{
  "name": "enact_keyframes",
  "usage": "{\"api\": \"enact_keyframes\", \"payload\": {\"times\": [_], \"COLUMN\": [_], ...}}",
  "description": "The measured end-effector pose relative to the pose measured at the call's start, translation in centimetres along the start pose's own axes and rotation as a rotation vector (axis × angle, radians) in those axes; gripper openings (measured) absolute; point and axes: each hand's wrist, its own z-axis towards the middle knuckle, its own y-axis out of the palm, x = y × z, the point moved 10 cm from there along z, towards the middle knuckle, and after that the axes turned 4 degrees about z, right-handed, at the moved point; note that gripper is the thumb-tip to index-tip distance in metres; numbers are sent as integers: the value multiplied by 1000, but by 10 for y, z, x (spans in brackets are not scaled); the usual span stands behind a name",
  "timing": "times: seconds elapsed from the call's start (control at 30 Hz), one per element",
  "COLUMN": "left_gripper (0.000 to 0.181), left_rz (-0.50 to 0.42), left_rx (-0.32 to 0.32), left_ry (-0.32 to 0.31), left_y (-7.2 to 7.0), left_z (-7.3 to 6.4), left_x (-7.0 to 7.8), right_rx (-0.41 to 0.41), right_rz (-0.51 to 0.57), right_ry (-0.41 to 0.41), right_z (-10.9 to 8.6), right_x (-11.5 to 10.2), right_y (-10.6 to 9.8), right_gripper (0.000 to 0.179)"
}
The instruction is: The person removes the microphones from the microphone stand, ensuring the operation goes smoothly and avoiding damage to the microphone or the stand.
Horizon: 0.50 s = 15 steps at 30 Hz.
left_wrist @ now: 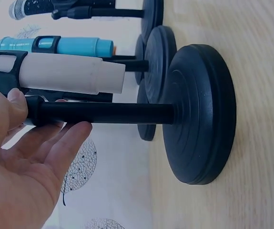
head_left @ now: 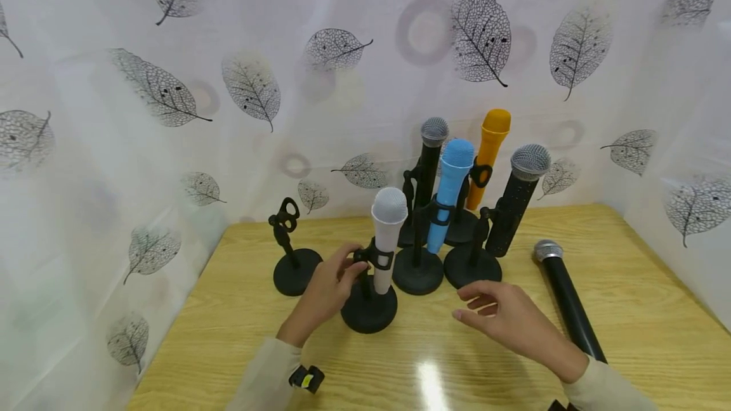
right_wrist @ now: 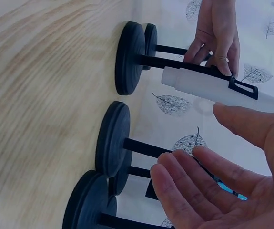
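Pale sheeting [head_left: 257, 18] printed with dark skeleton leaves hangs behind a light wood-grain surface [head_left: 217, 335]. Near the middle of the surface, a white microphone [head_left: 389, 221] sits head up, slightly tilted, in the clip of a black stand [head_left: 368, 316] with a round base. Of the person's two hands, the left hand [head_left: 328, 287] grips this stand near its top joint, thumb on one side and fingers on the other. The right hand [head_left: 508, 316] holds nothing; it hovers above the surface with fingers loosely bent. Behind and to the right, a blue microphone [head_left: 454, 173], an orange microphone [head_left: 492, 138] and two black microphones [head_left: 514, 202] with silver heads stand clustered in black holders. At far right, a loose black microphone [head_left: 571, 306] lies on the surface, beyond the right hand. To the left, another stand [head_left: 294, 274] shows a bare ring clip.
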Motion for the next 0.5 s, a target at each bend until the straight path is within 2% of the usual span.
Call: {"api": "enact_keyframes", "payload": {"times": [0.3, 0.5], "left_gripper": [25, 24], "left_rz": [-8, -16], "left_rx": [-32, -51], "left_ry": [23, 49], "left_y": [7, 11], "left_z": [-6, -9], "left_x": [9, 15], "right_rx": [54, 62], "right_rz": [3, 20], "right_ry": [-74, -140], "right_z": [5, 8], "right_x": [-26, -42], "right_y": [-8, -9], "right_gripper": [38, 39]}}
